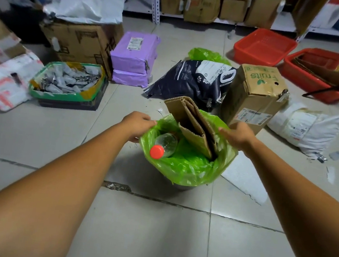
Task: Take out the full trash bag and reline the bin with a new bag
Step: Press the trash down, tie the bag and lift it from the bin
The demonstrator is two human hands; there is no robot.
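Crowding the green bag (189,169): folded cardboard (193,120), bottle (165,144).

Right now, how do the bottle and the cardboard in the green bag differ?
The bottle is clear plastic with an orange-red cap; the cardboard is brown and opaque. The bottle lies tilted low in the green bag; the cardboard stands folded, sticking up past the bag's rim. Both sit inside the bag.
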